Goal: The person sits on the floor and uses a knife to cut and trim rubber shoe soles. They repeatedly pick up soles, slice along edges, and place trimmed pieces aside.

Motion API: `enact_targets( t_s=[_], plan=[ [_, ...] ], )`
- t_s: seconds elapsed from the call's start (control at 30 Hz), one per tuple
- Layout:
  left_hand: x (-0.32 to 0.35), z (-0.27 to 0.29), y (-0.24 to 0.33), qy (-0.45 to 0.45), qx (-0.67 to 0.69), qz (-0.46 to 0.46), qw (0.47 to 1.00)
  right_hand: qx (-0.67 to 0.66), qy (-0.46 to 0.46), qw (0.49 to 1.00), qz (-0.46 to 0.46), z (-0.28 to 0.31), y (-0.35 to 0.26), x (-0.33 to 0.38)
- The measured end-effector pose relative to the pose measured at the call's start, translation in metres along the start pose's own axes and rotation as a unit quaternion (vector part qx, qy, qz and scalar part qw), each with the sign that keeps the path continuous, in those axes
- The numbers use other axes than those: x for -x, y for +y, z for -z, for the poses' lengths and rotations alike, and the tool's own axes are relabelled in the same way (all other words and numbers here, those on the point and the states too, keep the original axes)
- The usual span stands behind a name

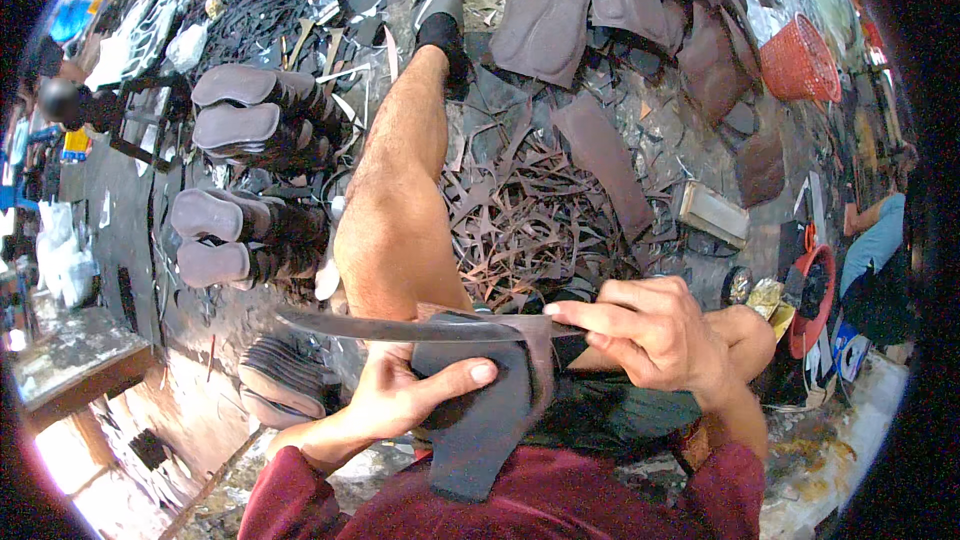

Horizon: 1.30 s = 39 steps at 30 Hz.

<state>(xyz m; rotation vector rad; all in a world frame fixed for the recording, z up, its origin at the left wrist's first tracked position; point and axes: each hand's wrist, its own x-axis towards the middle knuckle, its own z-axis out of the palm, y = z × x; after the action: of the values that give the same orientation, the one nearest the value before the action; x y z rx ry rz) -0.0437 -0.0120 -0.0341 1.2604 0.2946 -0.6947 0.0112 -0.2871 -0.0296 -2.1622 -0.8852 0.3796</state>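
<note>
Scraps of dark leather offcuts (520, 210) litter the workshop floor around your outstretched leg (400, 180), with stacks of cut sole pieces (245, 125) off to your left and a red basket (797, 62) at the far right. Your left hand (400, 390) clamps a dark strip of sheet material (490, 410) against your lap, thumb pressed across its face. Your right hand (650, 330) is closed around the handle of a long knife (400, 327), whose blade lies flat across the strip's upper edge. You look to be mid-trim, paring that edge. Next, draw the blade steadily along, keeping your left thumb clear of the edge and the strip held taut
</note>
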Motion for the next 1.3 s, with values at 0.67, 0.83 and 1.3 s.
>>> enact_targets(
  t_s=[0.67, 0.83, 1.3],
  plan=[
    [-0.047, -0.119, -0.009, 0.122, 0.273, -0.163, 0.940, -0.378, 0.385, 0.838, -0.082, -0.049, -0.043, 0.078],
    [-0.053, -0.115, -0.002, 0.128, 0.338, -0.158, 0.919, -0.174, 0.378, 0.898, -0.142, -0.070, -0.037, 0.115],
    [-0.062, -0.085, -0.046, 0.179, 0.300, -0.089, 0.933, -0.035, 0.332, 0.921, -0.199, -0.081, -0.027, 0.140]
  ],
)
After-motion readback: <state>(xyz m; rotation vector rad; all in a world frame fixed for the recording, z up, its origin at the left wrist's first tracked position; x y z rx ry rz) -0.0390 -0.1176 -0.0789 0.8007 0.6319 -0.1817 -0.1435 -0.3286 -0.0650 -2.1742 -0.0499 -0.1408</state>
